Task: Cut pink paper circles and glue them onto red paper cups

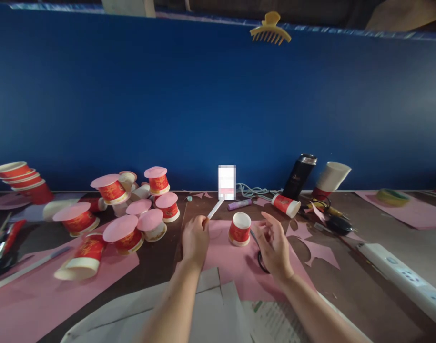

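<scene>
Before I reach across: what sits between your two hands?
Head view: an upside-down red paper cup stands on the pink sheet, between the left hand and the right hand.

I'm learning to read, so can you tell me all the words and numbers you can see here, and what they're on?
No word or number here is clear enough to read.
Red paper cups: gold print, too blurred.
Black flask: faint marking, too small.
White card: blurred out.
Printed sheet near the right hand: lines of text, too small.
White stick in the left hand: no writing visible.
</scene>
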Motion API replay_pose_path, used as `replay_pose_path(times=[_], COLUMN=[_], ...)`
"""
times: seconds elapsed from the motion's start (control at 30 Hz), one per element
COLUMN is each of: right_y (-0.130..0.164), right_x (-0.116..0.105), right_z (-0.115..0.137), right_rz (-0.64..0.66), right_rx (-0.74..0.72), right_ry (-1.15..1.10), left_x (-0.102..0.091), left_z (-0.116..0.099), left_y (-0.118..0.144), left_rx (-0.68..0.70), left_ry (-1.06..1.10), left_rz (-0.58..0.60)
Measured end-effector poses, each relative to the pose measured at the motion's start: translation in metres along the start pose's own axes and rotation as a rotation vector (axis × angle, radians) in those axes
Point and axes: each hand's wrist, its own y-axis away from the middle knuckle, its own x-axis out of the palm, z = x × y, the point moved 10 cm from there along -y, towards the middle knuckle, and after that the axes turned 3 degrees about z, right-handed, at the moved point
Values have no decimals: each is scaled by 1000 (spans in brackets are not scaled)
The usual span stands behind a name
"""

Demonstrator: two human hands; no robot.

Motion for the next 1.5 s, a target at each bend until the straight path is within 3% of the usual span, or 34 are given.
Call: replay_pose_path(times=[0.1,0.17,0.3,0.37,0.5,0.6,0.77,0.97,1.33,1.5], right_y=[0,0,3,3,4,6,10,11,18,11], right_x=[3,6,15,19,28,35,40,41,38,46], right_z=[6,5,1,0,-4,-14,-28,-27,-27,-26], right_rz=[9,15,78,117,178,215,237,257,242,239], right_rx=[0,-4,-44,-50,-35,-13,20,46,23,23], right_ry=[88,120,187,241,297,268,177,178,194,238], left_x=[15,15,-2,-7,8,17,11,14,21,8], left_z=[14,14,-8,-20,-33,-25,-10,-4,-3,-4], left_y=[-1,-1,0,1,4,5,4,5,8,11], left_rx=[-87,-101,17,75,149,103,10,-63,-54,-44], left_ry=[-13,-36,-121,-154,-208,-276,-317,-270,-327,-281], left_rz=[80,59,-89,-102,78,146,65,77,144,59])
